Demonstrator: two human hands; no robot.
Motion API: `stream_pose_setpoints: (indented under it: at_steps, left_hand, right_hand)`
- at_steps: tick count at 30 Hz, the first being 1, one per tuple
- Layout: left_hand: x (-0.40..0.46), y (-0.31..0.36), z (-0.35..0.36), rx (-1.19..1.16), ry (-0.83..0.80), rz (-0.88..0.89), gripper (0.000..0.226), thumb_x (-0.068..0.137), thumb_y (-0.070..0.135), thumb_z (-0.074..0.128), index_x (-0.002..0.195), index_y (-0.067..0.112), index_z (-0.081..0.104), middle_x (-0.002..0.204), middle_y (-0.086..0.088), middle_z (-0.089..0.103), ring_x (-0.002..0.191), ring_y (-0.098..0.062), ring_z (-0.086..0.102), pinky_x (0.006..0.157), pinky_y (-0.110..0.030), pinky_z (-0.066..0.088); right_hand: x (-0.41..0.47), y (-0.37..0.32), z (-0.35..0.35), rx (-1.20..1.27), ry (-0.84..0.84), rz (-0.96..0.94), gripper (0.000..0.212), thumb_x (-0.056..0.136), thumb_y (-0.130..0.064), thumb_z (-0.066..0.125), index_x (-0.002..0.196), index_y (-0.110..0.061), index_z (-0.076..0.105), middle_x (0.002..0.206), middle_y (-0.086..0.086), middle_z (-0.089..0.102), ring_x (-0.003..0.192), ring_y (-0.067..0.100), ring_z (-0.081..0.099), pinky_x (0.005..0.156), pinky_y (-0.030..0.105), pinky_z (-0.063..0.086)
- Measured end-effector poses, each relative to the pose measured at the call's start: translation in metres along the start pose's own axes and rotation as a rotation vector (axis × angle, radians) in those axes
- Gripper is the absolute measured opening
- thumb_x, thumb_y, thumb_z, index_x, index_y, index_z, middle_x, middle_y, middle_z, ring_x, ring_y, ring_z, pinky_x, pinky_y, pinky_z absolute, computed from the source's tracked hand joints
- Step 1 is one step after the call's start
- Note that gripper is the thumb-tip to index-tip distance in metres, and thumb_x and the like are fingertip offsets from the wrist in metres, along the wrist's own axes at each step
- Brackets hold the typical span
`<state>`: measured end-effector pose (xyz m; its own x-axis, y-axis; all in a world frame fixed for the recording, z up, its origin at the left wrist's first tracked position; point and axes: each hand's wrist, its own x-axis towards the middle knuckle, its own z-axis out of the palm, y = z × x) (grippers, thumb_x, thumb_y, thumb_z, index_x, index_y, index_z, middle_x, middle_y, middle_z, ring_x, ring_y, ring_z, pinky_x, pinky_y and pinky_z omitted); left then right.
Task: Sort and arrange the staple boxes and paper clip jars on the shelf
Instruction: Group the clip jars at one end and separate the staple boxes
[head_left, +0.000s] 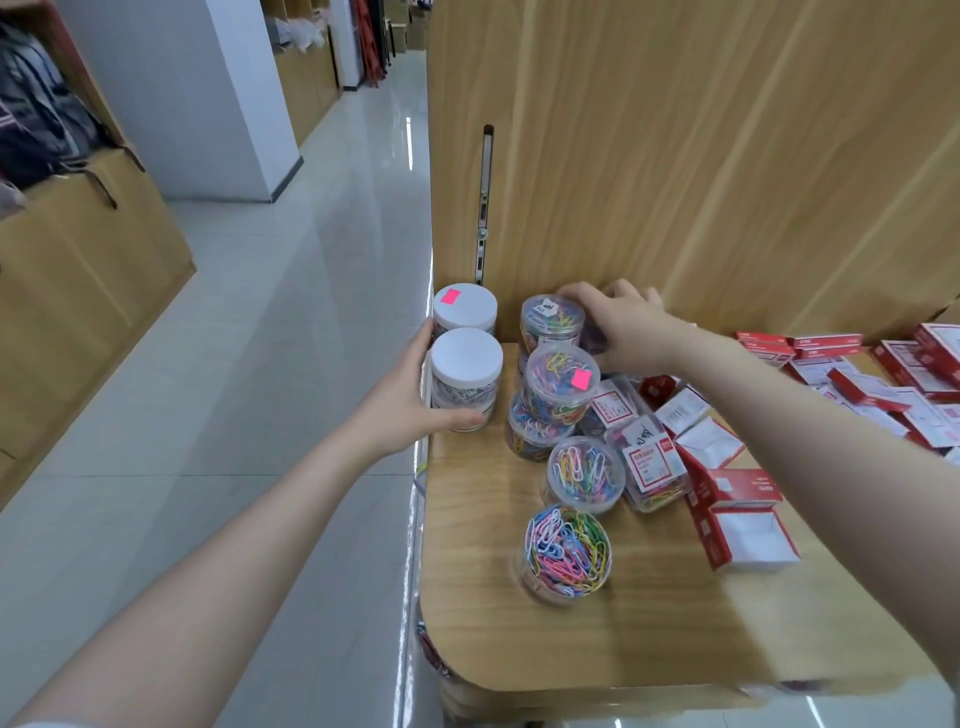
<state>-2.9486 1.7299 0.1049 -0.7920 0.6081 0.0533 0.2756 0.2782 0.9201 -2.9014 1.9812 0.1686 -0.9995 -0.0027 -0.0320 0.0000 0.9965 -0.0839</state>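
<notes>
left hand (400, 402) grip: curled round upright white-lidded clear jar (466, 379) | right hand (626, 325) grip: round upright clear jar of coloured clips (551, 319) | wooden shelf (649, 623): red-and-white staple boxes (743, 535) scattered right

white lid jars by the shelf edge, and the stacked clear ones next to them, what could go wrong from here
1. The left hand grips the nearer white-lid jar, which stands right at the shelf edge over the floor; a slip could send it off.
2. The right hand holds the rear clear jar beside the stacked clear jar with a pink sticker; a nudge may topple that stack.
3. A tipped jar could roll into the red staple boxes.
</notes>
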Motion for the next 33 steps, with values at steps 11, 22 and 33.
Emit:
stream_pose_setpoints:
  at_steps: [11,22,33]
  left_hand:
    - [0.000,-0.005,0.001,-0.020,0.018,-0.008,0.114,0.052,0.030,0.083,0.142,0.035,0.014,0.125,0.041,0.032,0.112,0.032,0.029,0.086,0.008,0.025]
    - [-0.001,-0.005,0.003,-0.041,0.030,0.035,0.098,0.056,0.022,0.079,0.132,0.039,0.019,0.122,0.037,0.036,0.106,0.034,0.033,0.081,0.009,0.026]
    - [0.001,-0.008,0.004,-0.021,0.039,0.060,0.101,0.066,0.004,0.080,0.142,0.028,0.017,0.121,0.035,0.034,0.101,0.035,0.034,0.078,0.010,0.027]
  right_hand:
    - [0.003,-0.007,0.029,0.068,0.204,-0.117,0.074,0.084,-0.027,0.058,0.145,-0.018,0.016,0.110,0.002,0.060,0.124,0.019,0.040,0.110,0.037,0.004]
    - [-0.011,-0.006,0.012,0.468,0.145,-0.177,0.056,0.088,0.002,0.042,0.129,-0.034,0.050,0.110,0.001,0.064,0.069,0.012,0.051,0.068,0.024,0.041]
    - [-0.023,-0.061,-0.004,0.792,-0.019,0.220,0.067,0.083,-0.046,0.060,0.134,-0.017,0.027,0.108,0.001,0.054,0.097,0.016,0.059,0.082,0.033,0.050]
